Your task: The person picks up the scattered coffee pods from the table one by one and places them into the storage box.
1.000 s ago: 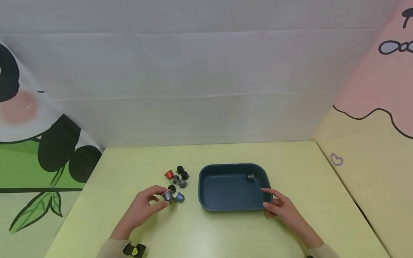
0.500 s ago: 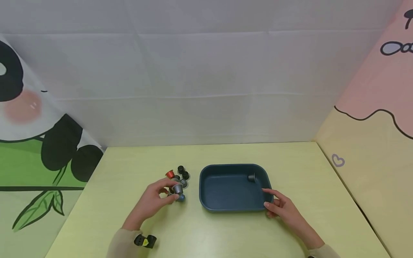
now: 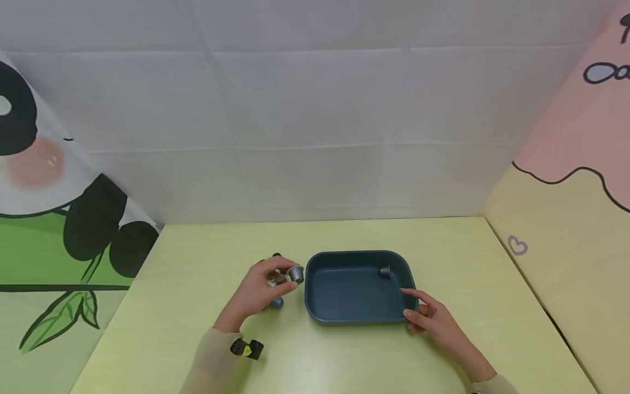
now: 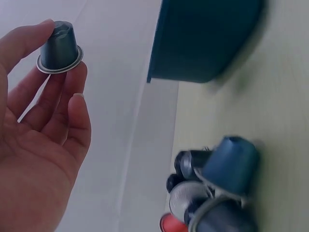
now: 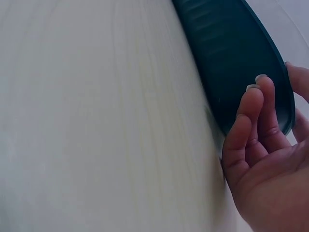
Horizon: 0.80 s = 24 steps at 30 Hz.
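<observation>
A grey coffee capsule [image 3: 296,274] is pinched between the thumb and fingers of my left hand [image 3: 257,290], just left of the dark blue tray [image 3: 344,298]. In the left wrist view that capsule [image 4: 60,50] hangs with its rim downward. At the tray's right end my right hand [image 3: 432,319] grips the rim, its other fingers curled against the outer wall [image 5: 231,53]. One dark capsule [image 3: 385,272] lies inside the tray. Under and behind my left hand is a pile of several capsules, mostly hidden in the head view; a blue capsule [image 3: 276,303] shows at its front.
The left wrist view shows more of the pile, including a blue capsule [image 4: 232,164] and a red capsule [image 4: 172,223]. Everything stands on a pale yellow table [image 3: 354,361]. A white backdrop [image 3: 315,137] rises behind it, with printed panels at both sides.
My left hand has lifted the grey capsule away from the pile and carried it right, up to the tray's left edge. My right hand and the tray have stayed put.
</observation>
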Motion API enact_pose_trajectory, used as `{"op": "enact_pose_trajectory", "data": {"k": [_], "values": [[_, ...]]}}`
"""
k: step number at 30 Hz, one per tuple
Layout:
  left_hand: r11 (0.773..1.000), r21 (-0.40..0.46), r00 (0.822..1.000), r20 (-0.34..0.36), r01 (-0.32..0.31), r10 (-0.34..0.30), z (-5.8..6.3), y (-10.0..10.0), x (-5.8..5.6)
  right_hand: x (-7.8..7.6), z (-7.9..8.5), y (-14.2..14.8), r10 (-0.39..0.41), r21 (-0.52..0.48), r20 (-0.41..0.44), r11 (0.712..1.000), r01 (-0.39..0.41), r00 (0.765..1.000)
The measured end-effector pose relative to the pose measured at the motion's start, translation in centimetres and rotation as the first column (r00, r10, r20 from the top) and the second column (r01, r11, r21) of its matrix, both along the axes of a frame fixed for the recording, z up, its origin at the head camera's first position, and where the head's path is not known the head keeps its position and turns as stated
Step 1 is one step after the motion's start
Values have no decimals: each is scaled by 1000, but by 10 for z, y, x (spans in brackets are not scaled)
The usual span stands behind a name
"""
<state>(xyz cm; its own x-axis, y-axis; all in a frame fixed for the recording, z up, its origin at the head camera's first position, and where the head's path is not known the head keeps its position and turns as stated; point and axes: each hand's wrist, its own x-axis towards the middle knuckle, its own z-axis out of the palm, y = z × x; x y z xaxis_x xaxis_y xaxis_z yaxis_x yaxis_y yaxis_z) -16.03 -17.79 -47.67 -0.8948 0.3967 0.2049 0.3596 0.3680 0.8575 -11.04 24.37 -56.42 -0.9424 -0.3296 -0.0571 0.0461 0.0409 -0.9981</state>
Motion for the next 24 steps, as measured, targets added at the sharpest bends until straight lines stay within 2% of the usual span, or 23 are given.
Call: {"op": "enact_pose_trajectory", "data": {"k": [3,8,10,14,24], "values": [[1000,11,1000,11,17,-17,7,13,-4,1,1,0,0,-5,2,1000,0,1000],[998,28,998,38,52,-53,12,32,-14,1,1,0,1,-8,2,1000,-1,1000],[997,38,997,32,72,-73,10,38,-20,1,1,0,0,-9,4,1000,0,1000],[994,32,994,20,104,-105,15,52,-29,1,1,1,0,-16,3,1000,0,1000],[984,54,985,42,167,-169,16,82,-46,1,1,1,-1,-13,1,1000,1,1000]]}}
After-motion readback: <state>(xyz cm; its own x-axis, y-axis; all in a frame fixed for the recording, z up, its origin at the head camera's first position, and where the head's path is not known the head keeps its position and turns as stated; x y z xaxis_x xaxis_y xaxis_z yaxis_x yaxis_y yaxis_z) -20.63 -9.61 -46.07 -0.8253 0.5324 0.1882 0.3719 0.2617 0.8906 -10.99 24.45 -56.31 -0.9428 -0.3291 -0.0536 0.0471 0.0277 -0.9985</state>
